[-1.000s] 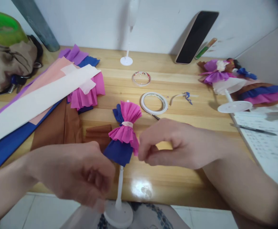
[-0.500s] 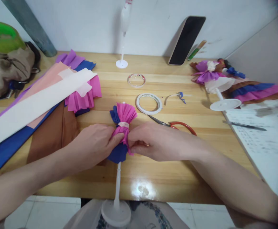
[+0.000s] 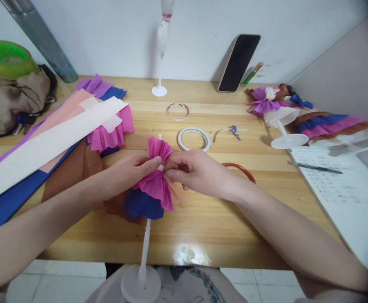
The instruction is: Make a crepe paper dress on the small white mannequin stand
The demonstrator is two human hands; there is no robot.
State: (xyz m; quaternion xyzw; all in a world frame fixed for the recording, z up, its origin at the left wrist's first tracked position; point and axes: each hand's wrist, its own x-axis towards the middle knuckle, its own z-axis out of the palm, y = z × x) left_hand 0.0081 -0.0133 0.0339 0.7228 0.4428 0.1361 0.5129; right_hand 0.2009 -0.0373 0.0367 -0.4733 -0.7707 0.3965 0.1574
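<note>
A paper doll dress of pink crepe over a blue skirt stands on a white stick with a round base close to my lap. My left hand pinches the dress at its waist from the left. From the right, my right hand pinches the same waist, fingers closed on the pink paper. The pink top fans up between my fingertips.
Long crepe paper sheets lie at the left of the wooden table. Two tape rolls sit behind my hands, red-handled scissors under my right wrist. A finished paper doll, a phone and a white stand are at the back.
Both hands came together onto the dress and now grip higher, at its waist. The dress and its stand have shifted slightly left.
</note>
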